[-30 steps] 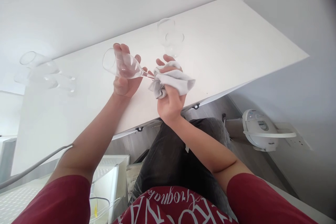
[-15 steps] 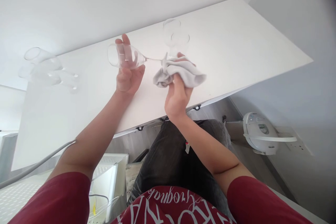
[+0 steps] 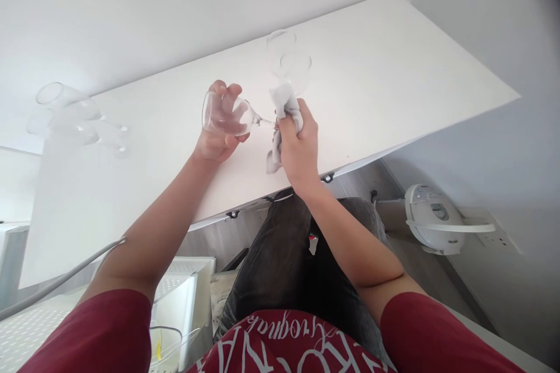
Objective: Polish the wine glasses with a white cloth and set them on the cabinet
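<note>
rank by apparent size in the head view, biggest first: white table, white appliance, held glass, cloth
1. White table
2. White appliance
3. Held glass and cloth: too alike to rank; the right hand partly covers the cloth

- The table (image 3: 385, 76) has a white, plain top.
- Clear stemmed glasses (image 3: 83, 109) stand near its left end, perhaps two.
- Other glasses (image 3: 296, 70) stand near its far edge.

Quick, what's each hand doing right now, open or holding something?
Left hand: holding a clear stemmed glass by its bowl.
Right hand: closed on a whitish cloth at the glass's stem end.
</note>
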Demonstrator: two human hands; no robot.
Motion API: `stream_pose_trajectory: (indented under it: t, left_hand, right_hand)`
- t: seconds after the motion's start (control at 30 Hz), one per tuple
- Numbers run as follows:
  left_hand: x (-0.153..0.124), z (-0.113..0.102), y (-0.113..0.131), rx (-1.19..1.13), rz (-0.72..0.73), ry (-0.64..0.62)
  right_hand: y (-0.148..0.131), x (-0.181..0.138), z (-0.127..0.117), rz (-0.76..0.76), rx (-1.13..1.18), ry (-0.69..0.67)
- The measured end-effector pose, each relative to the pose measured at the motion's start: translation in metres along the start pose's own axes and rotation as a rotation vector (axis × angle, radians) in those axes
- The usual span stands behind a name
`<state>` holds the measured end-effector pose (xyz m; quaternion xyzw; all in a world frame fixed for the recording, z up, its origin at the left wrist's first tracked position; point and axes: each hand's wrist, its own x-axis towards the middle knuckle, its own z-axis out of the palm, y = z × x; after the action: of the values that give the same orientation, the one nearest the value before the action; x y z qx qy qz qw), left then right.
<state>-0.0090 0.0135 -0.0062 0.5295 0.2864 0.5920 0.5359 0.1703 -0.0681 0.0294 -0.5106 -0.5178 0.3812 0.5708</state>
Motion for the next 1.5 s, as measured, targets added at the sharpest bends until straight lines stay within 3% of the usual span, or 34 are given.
stream_pose_trajectory:
  t: [0.17, 0.23, 0.3, 0.37, 0.43, 0.5, 0.53, 0.6, 0.73, 0.83, 0.9, 0.97, 1.07, 1.13, 1.17, 1.27, 1.33, 1.43, 1.5]
  left_hand:
    - [0.003, -0.002, 0.0, -0.007, 0.012, -0.179]
    - [0.004, -0.006, 0.0, -0.028, 0.017, -0.199]
    - [0.005, -0.008, 0.0, -0.032, 0.017, -0.176]
    - [0.006, -0.01, -0.001, -0.019, -0.003, -0.124]
    - [0.007, -0.011, -0.002, -0.004, -0.011, -0.074]
    - [0.008, -0.012, -0.004, 0.017, 0.028, -0.044]
    - [0.009, -0.013, -0.005, 0.033, 0.059, -0.032]
    - [0.01, -0.015, -0.008, 0.057, 0.108, -0.027]
    - [0.013, -0.018, -0.01, -0.06, 0.108, -0.128]
    - [0.014, -0.019, -0.007, -0.169, 0.109, -0.172]
    - [0.013, -0.018, -0.004, -0.182, 0.085, -0.172]
    - [0.012, -0.015, -0.001, -0.183, 0.055, -0.173]
    - [0.01, -0.009, 0.001, -0.193, 0.013, -0.177]
    - [0.009, -0.007, 0.003, -0.153, -0.041, -0.162]
    - [0.009, -0.006, 0.004, -0.121, -0.068, -0.152]
    - [0.01, -0.008, 0.005, -0.077, -0.075, -0.157]
    - [0.009, -0.01, 0.004, -0.103, -0.035, -0.18]
    - [0.009, -0.009, 0.002, -0.148, 0.015, -0.175]
    - [0.008, -0.007, 0.0, -0.161, 0.029, -0.171]
  right_hand:
    - [0.011, -0.002, 0.003, -0.575, -0.269, 0.195]
    - [0.011, -0.002, 0.006, -0.607, -0.197, 0.199]
    - [0.006, -0.002, 0.01, -0.401, -0.012, 0.199]
    - [-0.001, -0.001, 0.011, -0.037, 0.223, 0.133]
    - [-0.006, 0.0, 0.011, 0.348, 0.447, -0.027]
    - [-0.009, 0.001, 0.011, 0.591, 0.59, -0.165]
    - [-0.01, 0.0, 0.011, 0.627, 0.614, -0.183]
    - [-0.011, -0.003, 0.011, 0.53, 0.541, -0.112]
    - [-0.014, -0.012, 0.012, 0.05, 0.106, 0.027]
    - [-0.015, -0.012, 0.01, -0.147, -0.023, -0.064]
    - [-0.015, -0.01, 0.01, -0.048, 0.112, -0.185]
    - [-0.015, -0.008, 0.011, 0.207, 0.365, -0.34]
    - [-0.02, -0.007, 0.013, 0.602, 0.759, -0.711]
    - [-0.025, -0.008, 0.014, 0.72, 0.883, -0.881]
    - [-0.027, -0.009, 0.015, 0.729, 0.887, -0.898]
    - [-0.027, -0.01, 0.017, 0.653, 0.767, -0.757]
    - [-0.024, -0.009, 0.018, 0.527, 0.607, -0.531]
    - [-0.02, -0.007, 0.013, 0.176, 0.142, -0.189]
    - [-0.02, -0.006, 0.007, -0.061, -0.174, -0.114]
